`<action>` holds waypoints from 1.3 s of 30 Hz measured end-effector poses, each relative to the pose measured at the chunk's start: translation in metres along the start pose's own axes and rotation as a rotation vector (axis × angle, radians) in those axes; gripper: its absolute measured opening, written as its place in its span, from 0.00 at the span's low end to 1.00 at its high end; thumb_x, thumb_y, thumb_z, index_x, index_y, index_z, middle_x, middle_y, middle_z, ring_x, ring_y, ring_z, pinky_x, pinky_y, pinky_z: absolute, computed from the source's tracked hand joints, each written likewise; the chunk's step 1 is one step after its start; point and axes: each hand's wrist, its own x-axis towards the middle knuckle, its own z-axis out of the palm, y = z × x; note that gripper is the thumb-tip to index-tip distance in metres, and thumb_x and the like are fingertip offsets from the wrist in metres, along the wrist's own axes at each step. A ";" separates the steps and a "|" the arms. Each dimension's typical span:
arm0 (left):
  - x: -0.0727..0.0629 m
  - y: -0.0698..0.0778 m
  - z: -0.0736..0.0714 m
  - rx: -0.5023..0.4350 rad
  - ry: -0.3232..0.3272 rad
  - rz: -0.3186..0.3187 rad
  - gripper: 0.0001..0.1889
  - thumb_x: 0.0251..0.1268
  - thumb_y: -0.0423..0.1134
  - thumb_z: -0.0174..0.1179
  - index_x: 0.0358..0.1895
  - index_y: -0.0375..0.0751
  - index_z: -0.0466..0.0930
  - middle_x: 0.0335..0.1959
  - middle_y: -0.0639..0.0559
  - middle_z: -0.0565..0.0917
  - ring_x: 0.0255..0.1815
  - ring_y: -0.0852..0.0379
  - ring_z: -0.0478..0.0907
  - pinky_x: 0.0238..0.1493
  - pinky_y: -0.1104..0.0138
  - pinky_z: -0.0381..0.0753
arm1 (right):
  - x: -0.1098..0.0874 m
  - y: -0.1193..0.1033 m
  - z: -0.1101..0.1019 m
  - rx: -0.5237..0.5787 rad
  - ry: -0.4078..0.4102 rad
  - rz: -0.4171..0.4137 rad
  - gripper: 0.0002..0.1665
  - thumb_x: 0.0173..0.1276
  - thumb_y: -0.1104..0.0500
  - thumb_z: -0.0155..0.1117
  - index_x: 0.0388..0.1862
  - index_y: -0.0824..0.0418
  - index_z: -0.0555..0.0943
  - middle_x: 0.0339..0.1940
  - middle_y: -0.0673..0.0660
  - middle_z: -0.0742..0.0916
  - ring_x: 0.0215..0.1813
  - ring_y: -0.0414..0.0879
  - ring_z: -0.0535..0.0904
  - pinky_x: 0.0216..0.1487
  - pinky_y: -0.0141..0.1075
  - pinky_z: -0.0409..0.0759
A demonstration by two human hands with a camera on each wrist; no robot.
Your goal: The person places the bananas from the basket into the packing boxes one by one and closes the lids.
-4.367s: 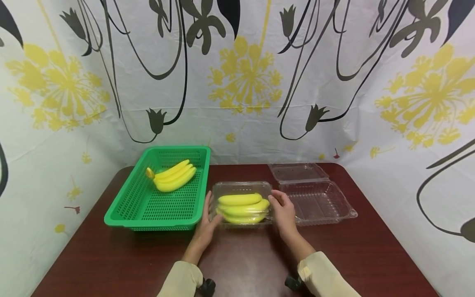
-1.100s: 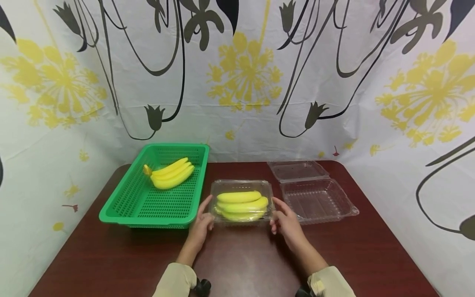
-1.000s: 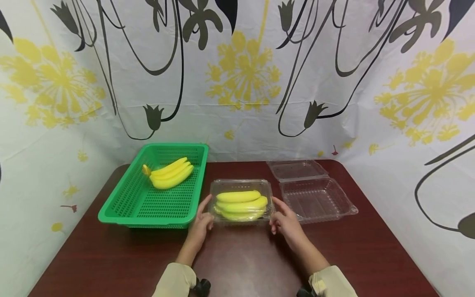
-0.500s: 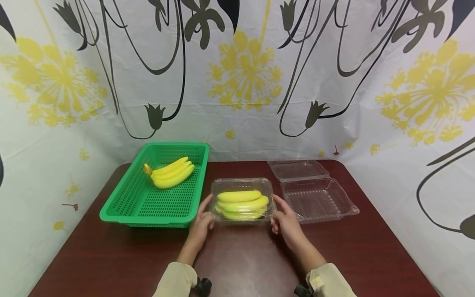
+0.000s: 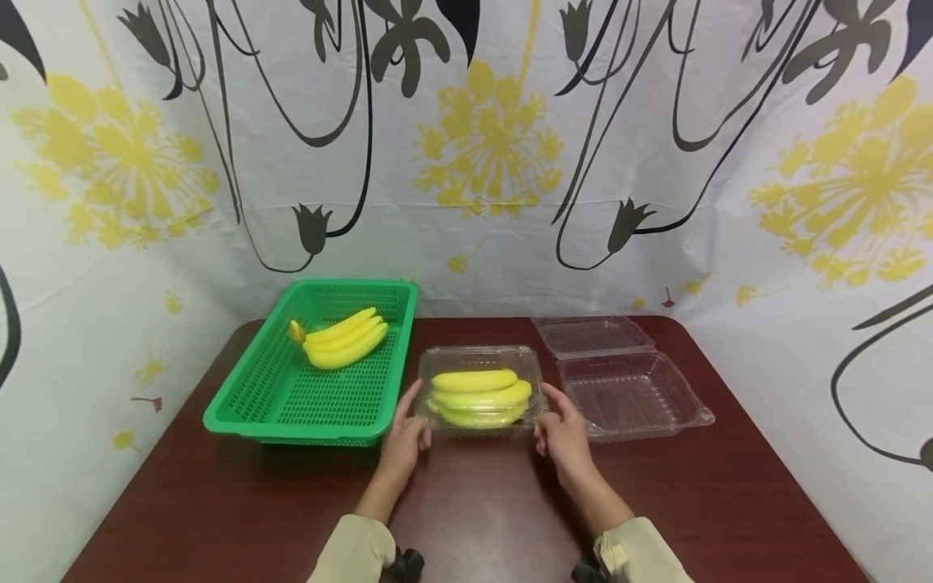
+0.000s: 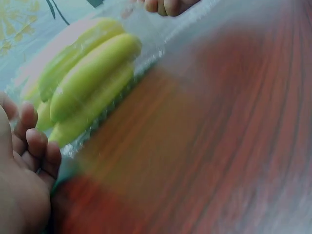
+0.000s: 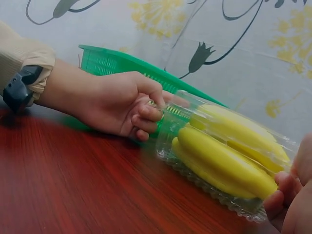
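Observation:
A clear plastic clamshell container (image 5: 481, 356), its lid down, sits in the middle of the table. Inside lies a bunch of yellow bananas (image 5: 481, 397), also seen through the plastic in the left wrist view. My left hand (image 5: 404, 441) holds the container's left end, index finger stretched along the side and the other fingers curled. At the opposite end my right hand (image 5: 567, 437) holds it the same way, thumb near the front corner. In the right wrist view, the left hand (image 7: 119, 105) pinches at the container's edge (image 7: 168, 141).
Left of the container stands a green plastic basket (image 5: 240, 393) holding another bunch of bananas (image 5: 342, 340). A second clear clamshell (image 5: 630, 393) lies with its lid back on the right, close to my right hand. Behind the dark red table (image 5: 481, 518) hangs a patterned cloth (image 5: 364, 243).
Earlier, both hands lay with fingers spread along the container's sides; now their thumbs are at its front corners and fingers are more curled. Over the last second, hands and container hardly move.

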 end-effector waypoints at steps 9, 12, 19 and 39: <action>-0.002 0.009 0.019 0.074 0.160 -0.033 0.26 0.72 0.33 0.46 0.71 0.55 0.66 0.16 0.51 0.72 0.15 0.58 0.68 0.18 0.69 0.71 | 0.009 0.004 0.004 0.054 0.076 -0.029 0.26 0.70 0.71 0.50 0.67 0.63 0.71 0.19 0.54 0.76 0.16 0.38 0.69 0.17 0.29 0.69; -0.004 0.009 0.022 0.079 0.205 -0.023 0.22 0.77 0.38 0.47 0.71 0.52 0.67 0.20 0.49 0.76 0.17 0.56 0.73 0.21 0.66 0.77 | 0.009 0.005 0.007 0.113 0.084 -0.025 0.23 0.75 0.67 0.51 0.67 0.63 0.70 0.24 0.56 0.77 0.20 0.38 0.72 0.19 0.29 0.72; -0.006 0.012 0.028 0.003 0.222 0.042 0.22 0.78 0.40 0.47 0.71 0.43 0.66 0.35 0.39 0.84 0.30 0.46 0.82 0.31 0.62 0.82 | 0.010 -0.001 0.015 0.141 0.114 -0.001 0.24 0.75 0.65 0.51 0.69 0.61 0.68 0.24 0.53 0.76 0.21 0.39 0.72 0.21 0.29 0.73; -0.029 0.042 0.036 -0.029 0.065 0.067 0.25 0.76 0.32 0.48 0.73 0.32 0.59 0.68 0.30 0.65 0.61 0.33 0.70 0.52 0.41 0.74 | 0.010 0.000 0.020 0.272 -0.057 -0.031 0.41 0.71 0.65 0.57 0.78 0.58 0.51 0.52 0.67 0.76 0.40 0.48 0.85 0.36 0.38 0.83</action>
